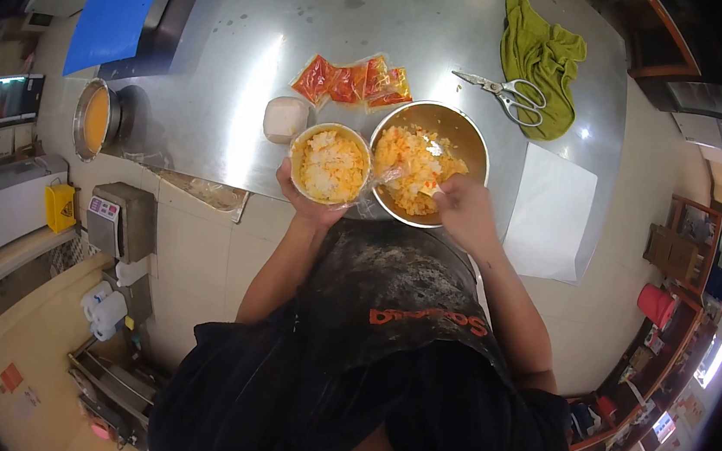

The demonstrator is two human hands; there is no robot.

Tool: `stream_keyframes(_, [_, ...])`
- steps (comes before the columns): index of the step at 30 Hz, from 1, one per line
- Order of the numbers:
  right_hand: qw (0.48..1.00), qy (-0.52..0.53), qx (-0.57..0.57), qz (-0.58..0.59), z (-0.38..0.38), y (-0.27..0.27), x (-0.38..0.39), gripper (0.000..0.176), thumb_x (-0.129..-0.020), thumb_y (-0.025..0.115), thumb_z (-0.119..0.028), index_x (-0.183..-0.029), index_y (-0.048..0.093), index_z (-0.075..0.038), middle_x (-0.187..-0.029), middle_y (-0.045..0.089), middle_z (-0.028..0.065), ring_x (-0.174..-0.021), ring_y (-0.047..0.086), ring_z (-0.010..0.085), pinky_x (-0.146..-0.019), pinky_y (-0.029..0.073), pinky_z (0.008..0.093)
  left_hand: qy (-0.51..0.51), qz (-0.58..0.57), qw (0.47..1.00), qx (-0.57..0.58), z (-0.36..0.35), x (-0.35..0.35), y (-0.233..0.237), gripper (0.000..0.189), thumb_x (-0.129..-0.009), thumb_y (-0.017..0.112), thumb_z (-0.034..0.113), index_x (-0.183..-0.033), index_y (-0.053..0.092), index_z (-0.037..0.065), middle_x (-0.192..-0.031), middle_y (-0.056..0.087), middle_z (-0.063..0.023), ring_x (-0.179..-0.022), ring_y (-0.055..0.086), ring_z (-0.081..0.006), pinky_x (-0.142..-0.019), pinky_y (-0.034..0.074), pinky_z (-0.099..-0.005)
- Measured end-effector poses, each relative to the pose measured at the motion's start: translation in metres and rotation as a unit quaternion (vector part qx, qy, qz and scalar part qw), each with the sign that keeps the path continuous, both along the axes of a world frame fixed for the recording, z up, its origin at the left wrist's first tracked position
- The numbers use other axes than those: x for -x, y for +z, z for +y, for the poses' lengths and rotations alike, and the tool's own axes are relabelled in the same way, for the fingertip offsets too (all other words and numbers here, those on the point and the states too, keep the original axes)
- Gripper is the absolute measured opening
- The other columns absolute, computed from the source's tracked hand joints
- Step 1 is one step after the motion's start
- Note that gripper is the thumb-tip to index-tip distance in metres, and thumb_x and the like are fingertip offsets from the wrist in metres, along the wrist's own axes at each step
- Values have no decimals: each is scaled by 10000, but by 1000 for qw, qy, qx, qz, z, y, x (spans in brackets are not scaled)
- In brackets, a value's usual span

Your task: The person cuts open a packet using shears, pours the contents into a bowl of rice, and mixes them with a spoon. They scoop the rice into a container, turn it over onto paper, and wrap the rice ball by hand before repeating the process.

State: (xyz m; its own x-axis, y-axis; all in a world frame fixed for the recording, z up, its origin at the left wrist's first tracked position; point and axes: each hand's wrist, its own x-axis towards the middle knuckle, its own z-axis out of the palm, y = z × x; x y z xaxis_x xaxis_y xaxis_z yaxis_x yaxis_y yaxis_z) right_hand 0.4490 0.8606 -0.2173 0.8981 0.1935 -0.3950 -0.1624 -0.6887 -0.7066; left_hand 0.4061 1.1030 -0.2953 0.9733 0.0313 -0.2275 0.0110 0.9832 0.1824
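Note:
My left hand wraps round the lower side of a round tub filled with yellow-orange rice. Close against its right stands a steel mixing bowl, with more of this rice and orange bits inside. Over the bowl's near right rim reaches my right hand, its fingers pinched on a thin pale handle whose far end is lost in the rice. Clear plastic film shows between tub and bowl. Behind the tub sits a pale lidded container.
Red-orange sachets in clear plastic lie beyond the bowl on the steel table. Scissors rest by a green cloth, and a white sheet lies at the right. A pot of orange liquid stands far left.

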Motion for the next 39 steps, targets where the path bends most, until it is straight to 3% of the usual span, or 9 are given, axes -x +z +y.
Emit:
stream_keyframes(2, [999,-26,-27,-3,-14,-8,1,87,-829,655,-55,-843,636,29,-758,666,124,-724,646,188,-665,503,324,-31,-20,999,-22,8,0,2,770,-853,407,675,-1355,477,96,-1344,515,-143,-1213,522,-329,-997,450,-519])
stream_keyframes(6, [999,-30,-33,-16,-45,8,-1,115,-802,653,-59,-883,647,23,-794,677,164,-727,660,250,-684,505,349,-78,-51,995,-20,20,-9,19,826,-845,405,715,-1397,426,101,-1361,497,-153,-1232,512,-328,-987,456,-524])
stream_keyframes(9, [999,-32,-35,-14,-68,33,-5,56,-813,644,-31,-850,637,10,-739,662,119,-693,633,185,-663,493,314,-79,55,990,-105,13,-24,41,804,-859,417,701,-1384,435,93,-1360,501,-139,-1231,519,-322,-979,462,-523])
stream_keyframes(11, [999,-22,-26,-25,-75,57,-12,40,-815,638,-22,-841,633,9,-734,661,110,-693,628,179,-664,492,314,-50,-75,939,-331,2,-30,58,726,-898,412,646,-1363,462,91,-1353,513,-121,-1222,528,-315,-989,456,-520])
stream_keyframes(13, [999,-21,-19,-28,-75,84,-18,53,-817,647,-33,-830,625,14,-737,663,122,-677,627,196,-667,492,319,-72,-76,943,-317,-12,-37,63,653,-933,403,591,-1340,489,88,-1340,529,-109,-1217,533,-308,-1002,447,-512])
stream_keyframes(15, [996,2,7,-84,-64,112,-24,71,-816,655,-44,-819,624,20,-738,667,141,-698,646,218,-669,494,328,-151,55,985,-60,-27,-50,61,585,-963,389,536,-1314,516,86,-1321,548,-102,-1215,536,-301,-1018,436,-498])
stream_keyframes(22, [842,234,367,-319,22,101,39,286,-809,564,-104,-1076,534,-5,-956,584,127,-696,617,239,-571,523,368,-170,90,981,-32,-80,-52,100,528,-945,434,539,-1205,573,101,-1175,628,-96,-1099,604,-263,-968,480,-441])
stream_keyframes(28, [863,266,290,-315,11,93,49,311,-774,580,-71,-1074,547,3,-990,566,118,-702,601,242,-539,509,361,-179,88,979,-47,-74,-52,95,521,-952,427,531,-1180,575,86,-1138,635,-102,-1066,613,-259,-949,486,-445])
stream_keyframes(39, [961,98,56,-254,-31,120,34,123,-844,589,-65,-965,593,-39,-764,624,175,-686,612,392,-615,495,451,-180,49,982,9,-69,-49,79,504,-957,423,486,-1209,572,76,-1188,630,-120,-1125,596,-284,-996,461,-455])
